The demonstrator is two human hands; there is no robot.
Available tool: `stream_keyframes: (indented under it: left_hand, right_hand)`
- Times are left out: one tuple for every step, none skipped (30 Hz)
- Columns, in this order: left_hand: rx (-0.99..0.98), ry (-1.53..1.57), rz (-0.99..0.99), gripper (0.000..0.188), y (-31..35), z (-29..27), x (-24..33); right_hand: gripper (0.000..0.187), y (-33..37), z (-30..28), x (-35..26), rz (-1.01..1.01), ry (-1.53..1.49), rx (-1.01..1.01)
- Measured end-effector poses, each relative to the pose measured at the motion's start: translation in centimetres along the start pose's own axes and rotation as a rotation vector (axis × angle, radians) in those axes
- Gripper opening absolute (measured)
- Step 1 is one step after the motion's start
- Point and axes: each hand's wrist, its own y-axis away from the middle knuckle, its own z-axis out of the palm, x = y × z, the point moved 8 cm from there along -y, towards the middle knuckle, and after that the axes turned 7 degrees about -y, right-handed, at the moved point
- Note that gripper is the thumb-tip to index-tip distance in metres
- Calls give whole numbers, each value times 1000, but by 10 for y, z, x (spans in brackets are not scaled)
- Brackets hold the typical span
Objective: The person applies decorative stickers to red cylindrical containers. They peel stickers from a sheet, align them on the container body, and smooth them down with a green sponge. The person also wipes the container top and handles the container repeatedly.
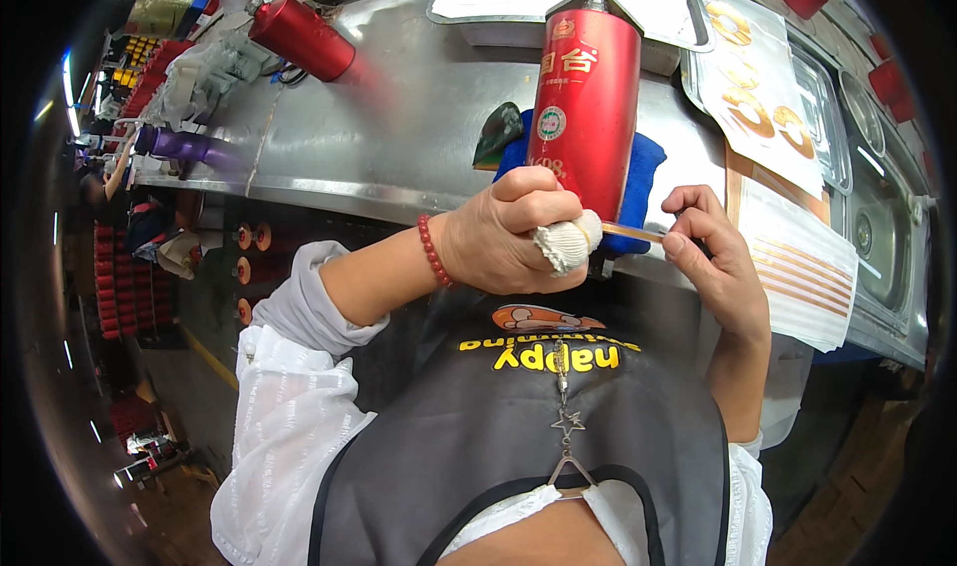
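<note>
A red bottle (pixel 588 97) with pale printing lies on a blue cloth (pixel 643 172) in front of me, its neck pointing away. My left hand (pixel 503 232), with a red bead bracelet at the wrist, is closed round a bundled white cloth pad (pixel 566 245) at the bottle's near end. The fingers hide part of that end. A thin gold strip (pixel 633 232) runs from beside the pad to my right hand (pixel 720 257), which pinches its outer end between thumb and fingers. Whether the strip touches the bottle I cannot tell.
On the metal table, a white sheet with several gold strips (pixel 805 272) lies at the right, below a sheet of gold ornaments (pixel 753 87). A second red bottle (pixel 301 37) lies at the far left. A tray of papers (pixel 478 7) is at the back; a sink (pixel 882 227) is far right.
</note>
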Motion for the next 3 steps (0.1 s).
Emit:
stream_keyframes:
  left_hand:
    - [30,16,-18,32,2,3,-1]
    - [61,36,-32,33,3,3,-2]
    - [61,38,-31,33,2,3,-3]
  right_hand:
    - [25,0,0,1,4,0,-1]
    - [25,-1,0,2,13,-6,-6]
    - [25,-1,1,3,23,-11,-11]
